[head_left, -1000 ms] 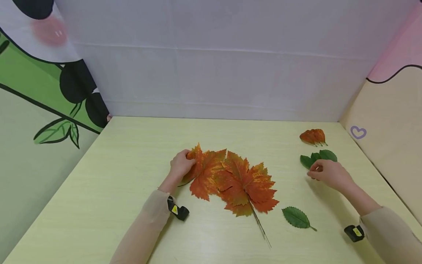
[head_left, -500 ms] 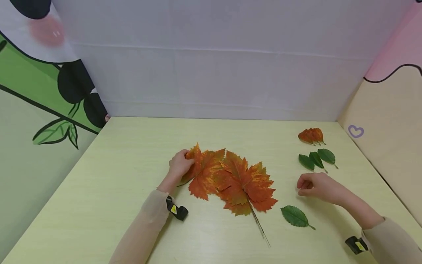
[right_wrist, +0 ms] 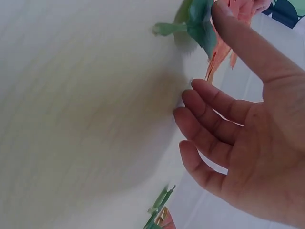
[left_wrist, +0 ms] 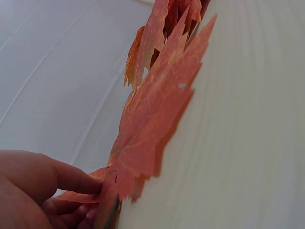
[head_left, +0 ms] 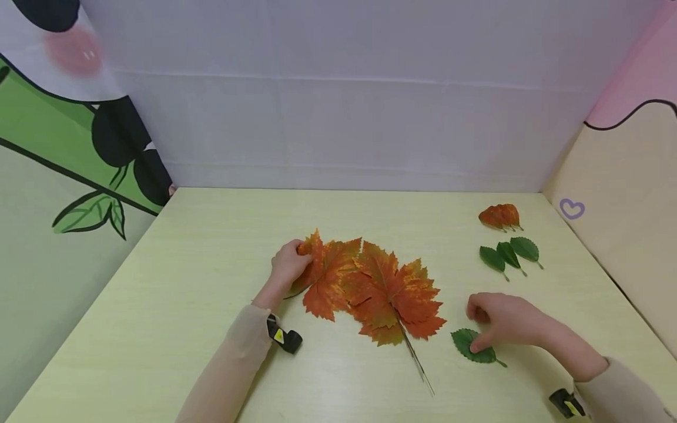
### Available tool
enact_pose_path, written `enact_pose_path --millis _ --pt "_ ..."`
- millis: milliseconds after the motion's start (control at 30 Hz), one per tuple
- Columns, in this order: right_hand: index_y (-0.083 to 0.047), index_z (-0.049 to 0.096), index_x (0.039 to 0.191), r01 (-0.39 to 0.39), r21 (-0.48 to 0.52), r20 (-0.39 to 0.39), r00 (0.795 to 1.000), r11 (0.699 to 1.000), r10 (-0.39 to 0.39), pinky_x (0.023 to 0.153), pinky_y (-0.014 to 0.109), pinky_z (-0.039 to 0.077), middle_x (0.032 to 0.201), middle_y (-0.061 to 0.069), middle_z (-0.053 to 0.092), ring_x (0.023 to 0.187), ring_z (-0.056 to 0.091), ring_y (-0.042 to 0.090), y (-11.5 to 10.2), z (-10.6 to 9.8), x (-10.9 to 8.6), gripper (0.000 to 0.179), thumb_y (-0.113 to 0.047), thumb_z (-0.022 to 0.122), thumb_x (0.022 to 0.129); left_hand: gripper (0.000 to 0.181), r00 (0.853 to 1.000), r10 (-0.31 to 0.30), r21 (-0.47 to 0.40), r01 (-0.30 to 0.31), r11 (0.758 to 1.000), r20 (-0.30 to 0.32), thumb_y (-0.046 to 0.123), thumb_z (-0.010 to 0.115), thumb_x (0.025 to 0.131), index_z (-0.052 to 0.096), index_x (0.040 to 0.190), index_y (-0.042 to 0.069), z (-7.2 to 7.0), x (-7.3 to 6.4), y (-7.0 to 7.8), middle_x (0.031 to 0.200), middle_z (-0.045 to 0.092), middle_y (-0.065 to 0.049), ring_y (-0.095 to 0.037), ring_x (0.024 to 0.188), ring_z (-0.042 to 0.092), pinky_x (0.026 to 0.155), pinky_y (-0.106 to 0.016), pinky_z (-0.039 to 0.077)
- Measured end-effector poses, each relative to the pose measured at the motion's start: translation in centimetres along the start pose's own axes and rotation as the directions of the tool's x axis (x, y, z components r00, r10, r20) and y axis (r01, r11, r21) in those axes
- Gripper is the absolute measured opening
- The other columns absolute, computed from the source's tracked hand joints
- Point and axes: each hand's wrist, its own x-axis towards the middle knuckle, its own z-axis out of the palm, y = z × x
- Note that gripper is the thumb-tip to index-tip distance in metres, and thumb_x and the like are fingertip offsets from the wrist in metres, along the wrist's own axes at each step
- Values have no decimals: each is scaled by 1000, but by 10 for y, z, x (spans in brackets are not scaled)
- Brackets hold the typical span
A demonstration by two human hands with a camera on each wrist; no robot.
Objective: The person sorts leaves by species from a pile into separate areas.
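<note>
Orange-red maple-like leaves lie fanned across the middle of the table, and a bundle of thin stems sticks out toward the front. My left hand pinches an orange leaf at the fan's left end; the left wrist view shows thumb and fingers on either side of that leaf. On the right, my right hand is over a single green leaf. Its thumb tip overlaps the leaf, while the other fingers are loosely bent and apart from it, as the right wrist view shows.
Three green leaves lie in a row at the back right. Behind them is a small overlapping group of reddish-brown leaves. A pale cloth wall rises at the table's far edge, with printed panels at both sides.
My right hand has moved from the row of green leaves toward the front, over the single green leaf, uncovering the row. My left hand has stayed in place on the orange leaf.
</note>
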Motion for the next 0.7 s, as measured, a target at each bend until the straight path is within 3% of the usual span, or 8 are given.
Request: enact_pose_path --millis 267,400,567,700 --pt "-20 47 79 29 -57 -14 999 998 -30 55 22 28 66 -8 40 60 36 3 -1 5 2 48 -46 80 56 36 999 45 18 -44 999 -23 17 57 85 54 118 3 2 2 -1 115 58 -17 -32 104 51 98 -49 27" --pt "-21 48 79 55 -30 -10 998 998 -56 55 21 30 65 -10 42 59 37 1 1 5 1 41 -42 79 61 36 997 73 36 -72 997 -35 16 57 84 55 117 1 3 3 -3 114 59 -18 -33 103 53 99 -50 23" --pt "-19 52 82 81 31 0 997 996 -82 55 21 34 65 -12 46 59 40 0 7 4 2 31 -34 76 68 37 997 73 43 -71 997 -34 16 57 84 54 118 1 3 5 -4 115 59 -18 -33 104 53 100 -51 23" --pt "-18 53 83 94 21 -8 996 995 -93 55 21 33 65 -11 45 59 39 0 11 4 4 27 -31 74 71 37 997 68 43 -66 997 -31 17 57 84 54 118 2 3 6 -4 115 59 -17 -33 104 53 100 -51 23"
